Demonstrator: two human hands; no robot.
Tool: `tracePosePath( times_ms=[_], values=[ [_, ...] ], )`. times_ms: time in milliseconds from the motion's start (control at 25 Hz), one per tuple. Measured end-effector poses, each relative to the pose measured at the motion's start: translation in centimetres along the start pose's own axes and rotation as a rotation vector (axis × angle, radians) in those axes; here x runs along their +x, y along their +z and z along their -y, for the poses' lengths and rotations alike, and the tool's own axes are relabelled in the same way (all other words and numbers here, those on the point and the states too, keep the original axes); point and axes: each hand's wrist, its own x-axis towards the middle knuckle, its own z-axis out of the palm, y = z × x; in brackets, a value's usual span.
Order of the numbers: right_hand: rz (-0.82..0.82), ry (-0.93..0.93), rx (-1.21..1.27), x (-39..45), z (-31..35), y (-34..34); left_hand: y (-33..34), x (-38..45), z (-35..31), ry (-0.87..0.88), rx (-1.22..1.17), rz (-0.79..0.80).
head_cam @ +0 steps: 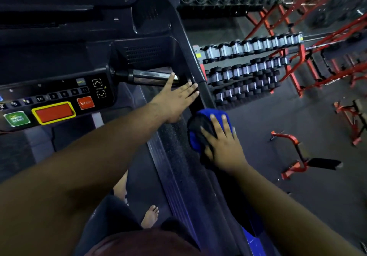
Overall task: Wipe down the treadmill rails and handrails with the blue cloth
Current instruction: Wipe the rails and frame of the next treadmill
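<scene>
Right hand point(222, 146) presses flat-fingered on the cloth point(200, 128) bunched over the handrail point(202, 88) at centre right, left hand point(176, 100) spread flat just above; cloth looks soft and light, so palm it from on top.

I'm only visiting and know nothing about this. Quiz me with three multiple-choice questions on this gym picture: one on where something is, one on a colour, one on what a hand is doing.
1. Where is the cloth?
A. on the right side rail
B. on the console
C. on the floor

2. What colour is the STOP button?
A. green
B. red
C. blue

3. How is the left hand?
A. clenched in a fist
B. gripping the cloth
C. fingers straight, reaching to the metal grip bar

Answers:
1 A, the right hand presses the cloth onto the side rail.
2 B, it is red with white letters.
3 C, its straight fingers lie by the metal grip bar.
</scene>
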Motion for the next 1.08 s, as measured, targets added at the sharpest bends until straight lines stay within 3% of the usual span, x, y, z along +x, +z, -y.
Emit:
tracePosePath(
  times_ms=[160, 280, 440, 640, 840, 960, 1080],
  values=[
    [0.036, 0.024, -0.173, 7.6, 2.4, -1.2, 0.7, -0.1, -0.4, -0.053, -0.03, 0.009],
    [0.096, -0.155, -0.393, 1.7, 1.8, 0.8, 1.0, -0.4, -1.4, -0.08, -0.053, -0.027],
    [0.177, -0.394, -0.454, -5.5, -0.8, 1.9, 1.3, -1.5, -3.1, -0.074, -0.096, -0.067],
    [-0.032, -0.136, -0.258, -4.4, 0.5, 2.4, 2.0, -2.7, -7.1, -0.059, -0.081, -0.035],
    [-0.058, -0.243, -0.176, -19.6, -3.0, 7.0, 2.4, -4.8, -12.0, -0.023, -0.092, -0.049],
    [-0.179, -0.177, -0.072, -16.6, -2.8, 5.8, 2.1, -5.5, -15.7, -0.047, -0.136, -0.017],
    [-0.166, 0.027, 0.127, -12.2, -0.8, 3.6, 2.0, -6.1, -18.0, -0.132, -0.232, 0.009]
  ],
)
